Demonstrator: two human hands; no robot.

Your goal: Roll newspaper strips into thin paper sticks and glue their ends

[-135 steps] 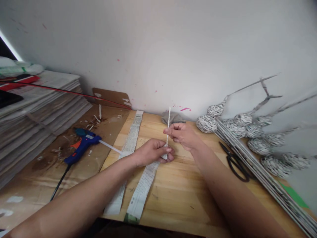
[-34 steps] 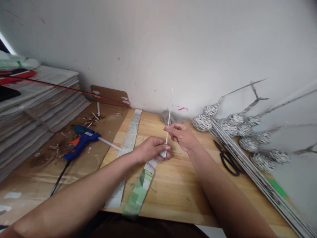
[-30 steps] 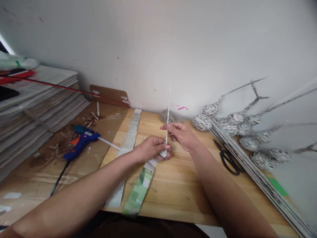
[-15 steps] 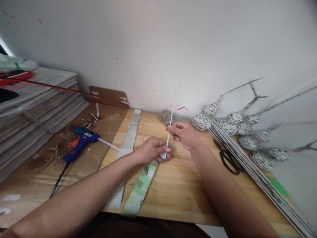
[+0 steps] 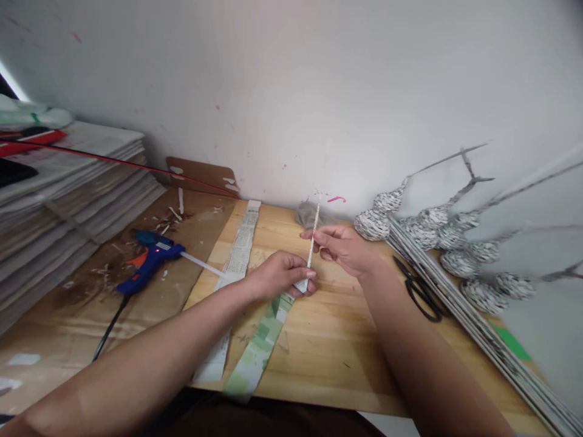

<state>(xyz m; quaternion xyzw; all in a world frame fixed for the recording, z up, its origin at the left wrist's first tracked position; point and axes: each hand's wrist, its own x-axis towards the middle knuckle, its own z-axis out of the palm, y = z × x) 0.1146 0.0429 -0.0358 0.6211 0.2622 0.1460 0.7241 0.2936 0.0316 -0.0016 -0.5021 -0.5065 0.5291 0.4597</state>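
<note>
A thin rolled newspaper stick (image 5: 314, 227) stands almost upright above the wooden table (image 5: 328, 340). My right hand (image 5: 347, 247) pinches its shaft between thumb and fingertips. My left hand (image 5: 281, 276) is closed on the stick's lower end, where a flat newspaper strip (image 5: 257, 352) feeds into the roll. That strip trails toward the table's near edge, its lower part printed green. A second newspaper strip (image 5: 237, 261) lies flat to the left.
A blue glue gun (image 5: 150, 260) lies on brown cardboard at the left, beside a tall stack of newspapers (image 5: 59, 194). Black scissors (image 5: 421, 294), a bundle of rolled paper sticks (image 5: 478, 331) and coiled paper ornaments (image 5: 437, 233) sit at the right by the wall.
The rolled stick grew longer and reached higher up to a second ago, while the flat strip was drawn in. Now its visible top sits lower and leans slightly right.
</note>
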